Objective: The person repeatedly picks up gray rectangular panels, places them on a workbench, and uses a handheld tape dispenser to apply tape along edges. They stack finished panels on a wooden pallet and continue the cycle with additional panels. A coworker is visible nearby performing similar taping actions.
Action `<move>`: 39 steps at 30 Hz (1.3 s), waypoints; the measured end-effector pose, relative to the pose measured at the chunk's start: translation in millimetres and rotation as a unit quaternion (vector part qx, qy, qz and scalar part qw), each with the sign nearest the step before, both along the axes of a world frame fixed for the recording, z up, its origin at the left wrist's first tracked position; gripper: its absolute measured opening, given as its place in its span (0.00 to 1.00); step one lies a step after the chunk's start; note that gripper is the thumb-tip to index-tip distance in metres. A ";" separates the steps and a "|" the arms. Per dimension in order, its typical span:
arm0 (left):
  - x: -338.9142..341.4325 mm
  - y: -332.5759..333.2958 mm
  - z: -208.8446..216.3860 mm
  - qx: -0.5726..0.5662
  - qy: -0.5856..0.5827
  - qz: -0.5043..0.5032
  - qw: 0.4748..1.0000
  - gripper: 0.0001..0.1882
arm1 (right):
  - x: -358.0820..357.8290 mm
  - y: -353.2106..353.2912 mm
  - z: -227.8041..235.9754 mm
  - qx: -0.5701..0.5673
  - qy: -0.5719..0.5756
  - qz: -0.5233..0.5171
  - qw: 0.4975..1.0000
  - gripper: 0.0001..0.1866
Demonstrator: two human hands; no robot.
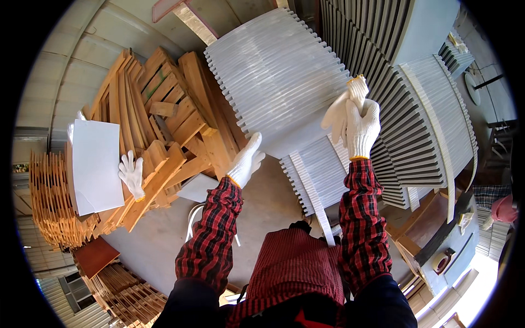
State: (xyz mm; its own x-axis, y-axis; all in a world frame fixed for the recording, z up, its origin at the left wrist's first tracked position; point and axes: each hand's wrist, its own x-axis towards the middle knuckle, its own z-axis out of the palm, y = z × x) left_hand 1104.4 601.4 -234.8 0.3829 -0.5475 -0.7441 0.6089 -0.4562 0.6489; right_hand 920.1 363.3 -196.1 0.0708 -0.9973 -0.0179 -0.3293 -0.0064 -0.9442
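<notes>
White knit work gloves with yellow-orange cuff edges cover both of my hands. My right hand (362, 128) is closed on a loose white glove (334, 116), whose yellow-edged cuff sticks up beyond my fingers and whose fingers hang to the left. This is beside a large stack of grey ribbed panels (279, 60). Toward the left, my left hand (246, 161) is held out with its fingers extended, and nothing shows in it. Another loose white glove (131, 174) lies on the wooden boards, fingers up, next to a white sheet (97, 164).
Piled wooden boards (183, 117) fill the left side. A lower panel stack (322, 169) with a pale strap stands ahead of me, and more slatted grey panels (404, 126) rise at right. Another person's sleeve (492, 198) shows at far right, near a bench with a tape roll (442, 262).
</notes>
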 end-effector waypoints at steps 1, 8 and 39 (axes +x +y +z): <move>-1.6 2.6 -2.0 0.008 -0.014 0.003 1.000 0.57 | 0.1 5.1 5.1 -0.003 0.033 0.009 0.999 0.14; -19.8 15.7 -1.0 -0.013 -0.030 -0.016 0.999 0.53 | 37.7 85.3 67.6 0.024 0.234 0.337 0.912 0.17; -88.0 37.5 -20.7 -0.060 -0.146 -0.014 0.987 0.32 | 15.8 18.9 -2.0 -0.285 0.538 0.580 0.542 0.06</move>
State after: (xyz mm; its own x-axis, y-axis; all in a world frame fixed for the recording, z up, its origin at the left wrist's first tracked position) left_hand 1016.4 638.9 -255.5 0.5551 -0.6384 -0.5333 0.3761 -0.3792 0.8454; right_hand 935.9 382.2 -198.0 0.9102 -0.1579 -0.3829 -0.1486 -0.9874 0.0539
